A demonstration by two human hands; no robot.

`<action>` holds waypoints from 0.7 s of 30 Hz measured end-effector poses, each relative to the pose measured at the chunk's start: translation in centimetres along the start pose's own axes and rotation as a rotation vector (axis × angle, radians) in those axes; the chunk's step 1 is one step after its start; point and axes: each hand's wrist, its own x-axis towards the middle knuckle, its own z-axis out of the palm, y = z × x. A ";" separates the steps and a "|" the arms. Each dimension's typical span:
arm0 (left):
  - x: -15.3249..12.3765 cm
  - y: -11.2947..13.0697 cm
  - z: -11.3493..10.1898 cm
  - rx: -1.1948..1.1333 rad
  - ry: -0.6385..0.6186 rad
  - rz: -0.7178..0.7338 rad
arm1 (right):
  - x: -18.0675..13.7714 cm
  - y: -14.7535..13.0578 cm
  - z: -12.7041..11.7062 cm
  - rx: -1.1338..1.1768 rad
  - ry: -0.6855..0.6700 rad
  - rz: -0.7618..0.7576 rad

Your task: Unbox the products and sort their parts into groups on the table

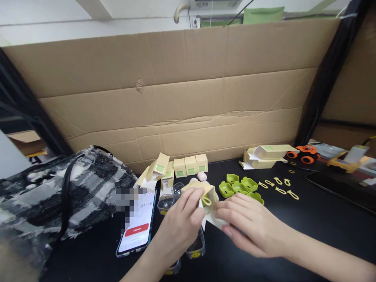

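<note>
A small yellowish paper box [209, 192] with an open end is held between my two hands. My left hand [182, 219] pinches its left top edge, fingers closed. My right hand [249, 223] grips a white-lined flap on the right side, with its fingers curled. A pale yellow loop [206, 201] shows at the box's opening. Clear plastic cups [196, 244] with yellow face labels lie beneath and beside my left hand, partly hidden by it. Behind my right hand are several green cup-shaped pieces [239, 188]. More yellow loops [278, 190] are scattered to their right.
A phone [137, 227] lies at the left, beside a black-and-grey fringed bag [88, 192]. Closed small boxes [190, 166] stand along the cardboard wall [188, 90]. Opened boxes [268, 156], an orange toy truck [307, 154] and a dark flat object [340, 190] are at the right.
</note>
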 end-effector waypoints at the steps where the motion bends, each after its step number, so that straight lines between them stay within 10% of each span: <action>1: 0.0 0.1 0.0 0.063 0.014 0.054 | 0.1 0.0 0.0 -0.006 0.005 0.055; 6: 0.1 0.1 0.3 0.201 0.064 0.251 | -0.1 0.6 1.4 -0.062 -0.006 0.193; 16: -0.2 -1.4 0.3 0.181 0.019 0.212 | -0.9 1.7 2.8 -0.395 0.367 -0.096; 21: 0.2 -1.5 -0.5 0.174 0.082 0.283 | -1.3 2.0 2.7 -0.352 0.325 -0.166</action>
